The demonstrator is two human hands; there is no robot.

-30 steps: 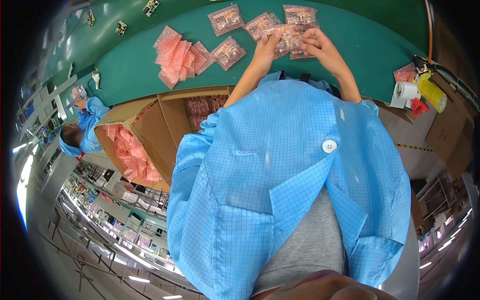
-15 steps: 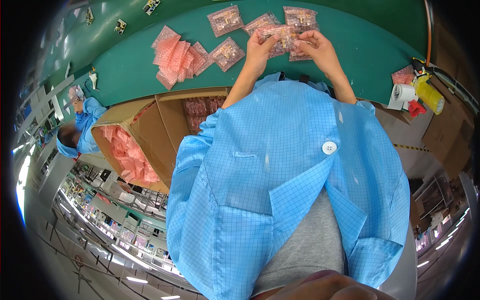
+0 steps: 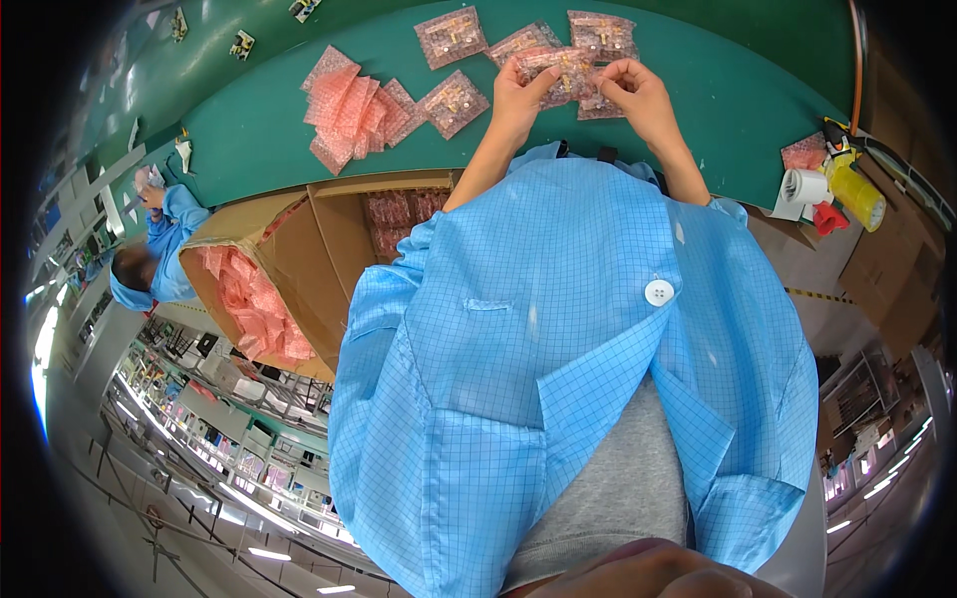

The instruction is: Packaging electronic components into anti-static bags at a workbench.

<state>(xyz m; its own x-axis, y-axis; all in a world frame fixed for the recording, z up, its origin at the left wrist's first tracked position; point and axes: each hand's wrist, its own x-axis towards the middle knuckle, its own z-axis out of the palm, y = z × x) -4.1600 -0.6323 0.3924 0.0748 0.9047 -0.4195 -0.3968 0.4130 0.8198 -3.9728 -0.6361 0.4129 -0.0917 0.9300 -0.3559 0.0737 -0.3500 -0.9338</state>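
Observation:
A clear-pinkish bubble-wrap bag (image 3: 566, 76) with small brass-coloured and metal parts inside is held over the green table. My left hand (image 3: 515, 103) grips its left side, thumb on top. At the bag's right edge, my right hand (image 3: 643, 103) pinches with thumb and forefinger. Below and behind it lie similar filled bubble-wrap bags, one at the far right (image 3: 602, 32) and another partly covered one (image 3: 526, 40). Two more filled bags, a far one (image 3: 451, 38) and a nearer one (image 3: 454, 105), rest left of my hands.
Overlapping pink bubble-wrap bags (image 3: 349, 112) lie on the green table (image 3: 244, 125). Left of my body stand cardboard boxes (image 3: 284, 254) holding pink bubble wrap (image 3: 254, 304) and packed bags (image 3: 394, 214). Tape rolls (image 3: 855, 197) sit at the right edge. A co-worker (image 3: 164, 249) is at far left.
My right thumb and fingers have shifted from the bag's face to its right edge. The left hand keeps its grip. The co-worker's hand at far left has moved slightly.

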